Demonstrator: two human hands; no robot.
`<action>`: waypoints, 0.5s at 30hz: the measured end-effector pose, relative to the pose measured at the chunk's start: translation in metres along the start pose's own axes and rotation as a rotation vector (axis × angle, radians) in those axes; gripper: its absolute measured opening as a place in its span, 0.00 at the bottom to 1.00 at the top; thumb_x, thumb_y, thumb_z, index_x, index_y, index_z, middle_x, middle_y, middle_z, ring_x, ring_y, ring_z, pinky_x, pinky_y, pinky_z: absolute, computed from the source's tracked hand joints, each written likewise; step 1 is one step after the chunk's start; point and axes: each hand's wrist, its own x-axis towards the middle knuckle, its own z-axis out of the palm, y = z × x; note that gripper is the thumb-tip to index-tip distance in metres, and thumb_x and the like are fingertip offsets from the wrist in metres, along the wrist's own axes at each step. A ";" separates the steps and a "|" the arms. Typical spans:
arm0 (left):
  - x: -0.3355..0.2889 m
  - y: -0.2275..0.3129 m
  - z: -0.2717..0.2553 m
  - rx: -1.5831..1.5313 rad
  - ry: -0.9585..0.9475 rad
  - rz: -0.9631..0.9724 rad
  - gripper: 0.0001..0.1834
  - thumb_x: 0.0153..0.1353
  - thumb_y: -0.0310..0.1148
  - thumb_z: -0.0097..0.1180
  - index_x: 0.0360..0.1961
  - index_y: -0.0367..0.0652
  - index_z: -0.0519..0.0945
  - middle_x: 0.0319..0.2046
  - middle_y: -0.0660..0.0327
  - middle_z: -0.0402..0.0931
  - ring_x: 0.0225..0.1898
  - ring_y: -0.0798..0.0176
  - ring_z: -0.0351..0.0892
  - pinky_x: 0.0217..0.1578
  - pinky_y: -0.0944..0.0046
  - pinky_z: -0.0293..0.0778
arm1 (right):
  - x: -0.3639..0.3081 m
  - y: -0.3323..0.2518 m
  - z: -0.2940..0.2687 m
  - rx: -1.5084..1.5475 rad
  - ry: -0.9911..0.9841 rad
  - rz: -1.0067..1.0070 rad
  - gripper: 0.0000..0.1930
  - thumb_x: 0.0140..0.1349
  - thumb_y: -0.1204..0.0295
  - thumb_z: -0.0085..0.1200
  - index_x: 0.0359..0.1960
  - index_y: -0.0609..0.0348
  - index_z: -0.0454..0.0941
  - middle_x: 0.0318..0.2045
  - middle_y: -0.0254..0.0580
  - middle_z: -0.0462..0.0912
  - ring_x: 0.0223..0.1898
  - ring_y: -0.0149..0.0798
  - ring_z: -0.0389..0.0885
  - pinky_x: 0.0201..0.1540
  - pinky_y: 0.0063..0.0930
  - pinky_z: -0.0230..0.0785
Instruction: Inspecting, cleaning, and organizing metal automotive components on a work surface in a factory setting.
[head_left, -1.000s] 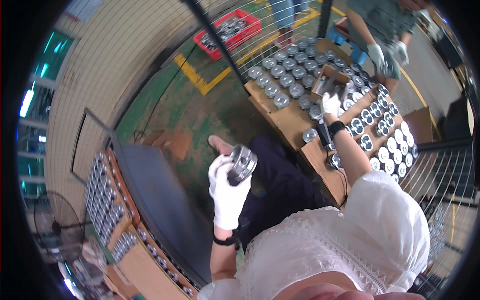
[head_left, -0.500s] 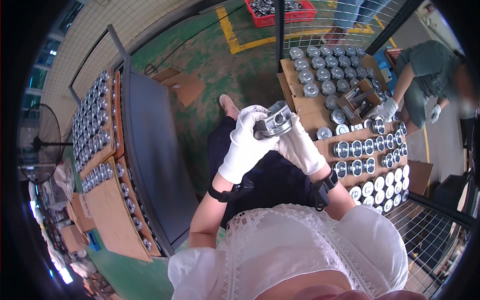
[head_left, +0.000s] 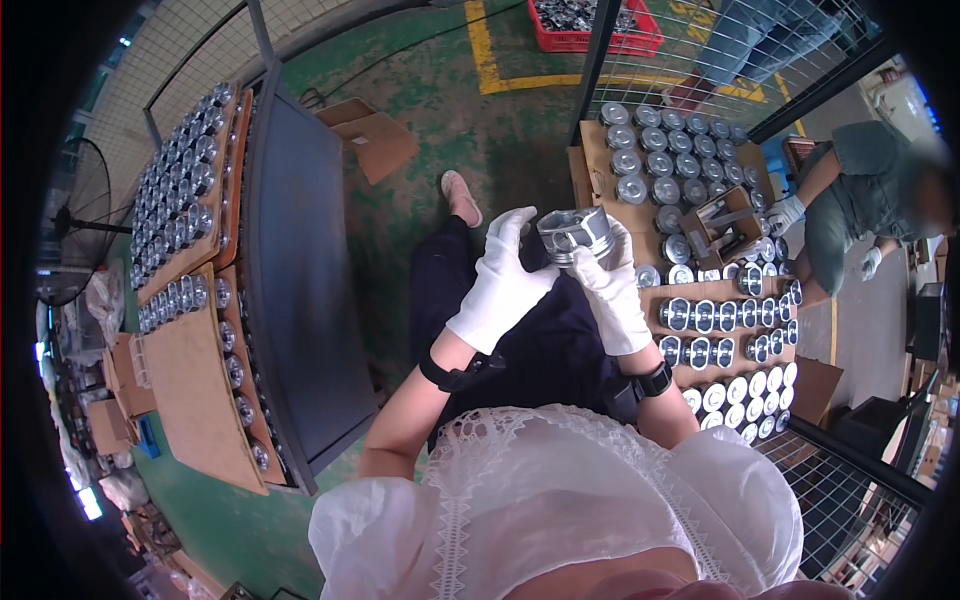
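A silvery metal piston [head_left: 576,232] with ring grooves is in front of me at lap height. My gloved right hand [head_left: 617,300] grips it from the right, with fingers behind it and the thumb on its near side. To its left, my gloved left hand [head_left: 503,288] is open, thumb and fingers spread apart close to the piston's edge. Whether a fingertip still touches the metal is hard to see. Both hands wear white gloves, and dark bands circle the wrists.
On my right, cardboard [head_left: 642,215] bears rows of pistons and a small open box [head_left: 722,226]. A co-worker's gloved hand [head_left: 785,214] is beside that box. A grey cart [head_left: 300,270] with stacked pistons stands left. A red crate [head_left: 590,42] sits on the floor ahead.
My left hand has loosened from the piston and spread its fingers. The piston has turned and shifted slightly right in my right hand. The whole view has swung a little.
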 end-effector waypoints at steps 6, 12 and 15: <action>-0.006 -0.015 -0.006 -0.048 -0.062 -0.044 0.31 0.62 0.21 0.59 0.68 0.42 0.67 0.65 0.51 0.65 0.65 0.51 0.73 0.64 0.52 0.73 | -0.005 -0.006 0.008 -0.153 0.072 -0.081 0.40 0.52 0.69 0.78 0.62 0.59 0.63 0.54 0.44 0.79 0.51 0.36 0.82 0.56 0.33 0.77; -0.011 -0.024 -0.005 -0.063 -0.099 -0.037 0.26 0.66 0.21 0.54 0.65 0.41 0.69 0.64 0.52 0.66 0.65 0.52 0.73 0.62 0.54 0.74 | -0.005 -0.009 0.014 -0.824 0.204 -0.541 0.42 0.43 0.69 0.81 0.58 0.59 0.65 0.52 0.50 0.75 0.51 0.48 0.80 0.53 0.39 0.76; -0.011 -0.026 -0.001 -0.072 -0.081 0.016 0.22 0.68 0.21 0.52 0.63 0.40 0.71 0.62 0.52 0.68 0.62 0.53 0.75 0.60 0.57 0.75 | -0.004 -0.008 0.012 -0.923 0.238 -0.622 0.42 0.43 0.69 0.82 0.58 0.59 0.65 0.53 0.51 0.72 0.54 0.49 0.78 0.54 0.41 0.75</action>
